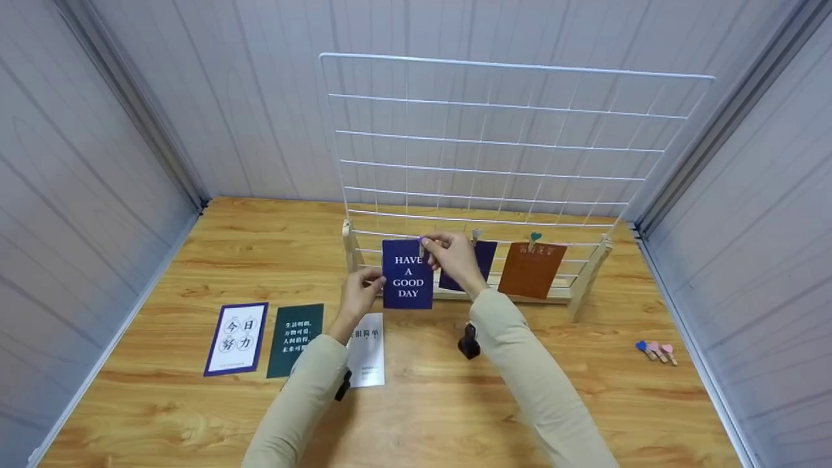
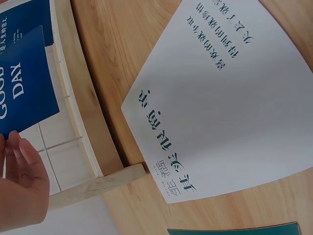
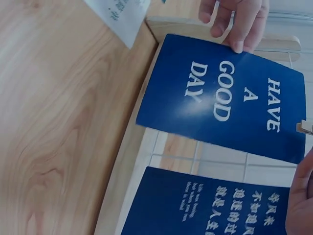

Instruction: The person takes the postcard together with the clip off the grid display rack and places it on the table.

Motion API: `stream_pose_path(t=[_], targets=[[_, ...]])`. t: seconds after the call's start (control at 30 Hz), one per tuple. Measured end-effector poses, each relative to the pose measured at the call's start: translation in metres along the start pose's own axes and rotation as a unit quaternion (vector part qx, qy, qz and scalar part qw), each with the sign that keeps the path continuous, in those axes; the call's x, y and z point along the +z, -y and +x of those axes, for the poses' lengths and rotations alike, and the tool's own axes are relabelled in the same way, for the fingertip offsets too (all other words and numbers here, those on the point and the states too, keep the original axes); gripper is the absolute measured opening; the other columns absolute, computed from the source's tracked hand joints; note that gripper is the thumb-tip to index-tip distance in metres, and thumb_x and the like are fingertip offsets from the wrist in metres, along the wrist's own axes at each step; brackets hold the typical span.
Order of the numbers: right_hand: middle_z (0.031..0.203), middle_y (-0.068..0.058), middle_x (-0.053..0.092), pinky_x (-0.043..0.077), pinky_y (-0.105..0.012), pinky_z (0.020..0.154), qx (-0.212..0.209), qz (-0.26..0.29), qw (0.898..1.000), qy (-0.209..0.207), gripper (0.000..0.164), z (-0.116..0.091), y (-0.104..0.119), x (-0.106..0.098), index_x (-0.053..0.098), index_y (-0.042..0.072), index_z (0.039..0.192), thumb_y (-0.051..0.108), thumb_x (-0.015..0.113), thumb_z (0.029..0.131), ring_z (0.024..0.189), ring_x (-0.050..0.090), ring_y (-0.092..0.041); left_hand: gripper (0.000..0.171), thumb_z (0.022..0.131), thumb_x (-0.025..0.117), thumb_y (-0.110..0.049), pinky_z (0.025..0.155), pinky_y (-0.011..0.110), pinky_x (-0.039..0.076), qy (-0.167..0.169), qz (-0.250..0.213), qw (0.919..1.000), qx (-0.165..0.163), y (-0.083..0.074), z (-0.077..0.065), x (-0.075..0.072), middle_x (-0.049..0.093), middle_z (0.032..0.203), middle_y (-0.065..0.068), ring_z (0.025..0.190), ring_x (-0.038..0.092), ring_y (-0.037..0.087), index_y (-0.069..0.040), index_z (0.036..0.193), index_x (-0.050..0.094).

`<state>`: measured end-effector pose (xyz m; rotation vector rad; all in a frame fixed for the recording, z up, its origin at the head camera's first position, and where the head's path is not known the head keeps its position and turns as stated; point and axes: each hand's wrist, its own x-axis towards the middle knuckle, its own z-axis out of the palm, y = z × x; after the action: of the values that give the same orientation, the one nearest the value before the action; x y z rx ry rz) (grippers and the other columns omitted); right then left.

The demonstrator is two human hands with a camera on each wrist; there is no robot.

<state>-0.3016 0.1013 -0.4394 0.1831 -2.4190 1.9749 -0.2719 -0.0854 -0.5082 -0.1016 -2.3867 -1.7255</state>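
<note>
A dark blue card [image 1: 408, 276] reading "HAVE A GOOD DAY" is held up in front of the lower bars of a white wire grid [image 1: 513, 67]. My left hand [image 1: 359, 296] pinches its left edge between thumb and fingers. At the card's top right, my right hand [image 1: 457, 259] pinches a small wooden clothespin [image 3: 305, 128] with a purple heart, which sits over the card's edge. Just to the right, partly behind my right hand, hangs another blue card [image 3: 208, 208] under a pale heart clothespin [image 1: 477, 234]. Beyond it, a teal heart clothespin [image 1: 535, 237] holds an orange-brown card [image 1: 533, 272].
Wooden feet [image 1: 588, 279] support the grid. On the table at left lie a purple-bordered card [image 1: 236, 339], a green card [image 1: 296, 335] and a white card [image 2: 220, 112]. Several heart clothespins [image 1: 656, 351] lie at far right. A small black object [image 1: 468, 343] is beside my right sleeve.
</note>
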Motion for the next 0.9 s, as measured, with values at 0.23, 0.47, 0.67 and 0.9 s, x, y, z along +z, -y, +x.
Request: stream_pose_path(t=[0.23, 0.47, 0.67, 0.9], targets=[[0.055, -0.01, 0.054, 0.046, -0.023, 0.043, -0.008, -0.013, 1.0, 0.01, 0.015, -0.007, -0.014, -0.011, 0.066, -0.001, 0.095, 0.007, 0.059, 0.084, 0.044, 0.049, -0.011, 0.01, 0.081, 0.056, 0.005, 0.05, 0.022, 0.043, 0.029, -0.02, 0.9993, -0.012, 0.0, -0.008, 0.002, 0.059, 0.075, 0.009, 0.062, 0.054, 0.018, 0.008, 0.088, 0.063], [0.056, -0.014, 0.055, 0.047, -0.027, 0.043, -0.015, -0.022, 0.999, 0.028, 0.015, -0.019, -0.027, -0.022, 0.066, -0.003, 0.093, 0.007, 0.061, 0.083, 0.044, 0.05, -0.014, 0.01, 0.08, 0.057, 0.006, 0.049, 0.022, 0.044, 0.042, -0.023, 0.9987, -0.016, 0.004, -0.02, 0.005, 0.058, 0.071, 0.008, 0.062, 0.054, 0.022, 0.008, 0.088, 0.064], [0.059, -0.017, 0.055, 0.048, -0.03, 0.046, 0.005, -0.02, 0.999, 0.035, 0.016, -0.029, -0.039, -0.037, 0.065, -0.003, 0.095, 0.007, 0.06, 0.083, 0.044, 0.049, -0.012, 0.011, 0.081, 0.056, 0.005, 0.048, 0.02, 0.043, 0.056, -0.035, 0.9974, -0.028, 0.009, -0.03, 0.008, 0.058, 0.07, 0.009, 0.063, 0.055, 0.03, 0.01, 0.089, 0.062], [0.063, -0.017, 0.057, 0.047, -0.026, 0.046, 0.042, -0.031, 0.998, 0.026, 0.018, -0.038, -0.054, -0.057, 0.064, -0.004, 0.096, 0.008, 0.06, 0.084, 0.047, 0.051, -0.012, 0.011, 0.082, 0.055, 0.005, 0.051, 0.025, 0.046, 0.076, -0.045, 0.9947, -0.053, 0.012, -0.039, 0.012, 0.057, 0.07, 0.006, 0.065, 0.055, 0.032, 0.011, 0.089, 0.061]])
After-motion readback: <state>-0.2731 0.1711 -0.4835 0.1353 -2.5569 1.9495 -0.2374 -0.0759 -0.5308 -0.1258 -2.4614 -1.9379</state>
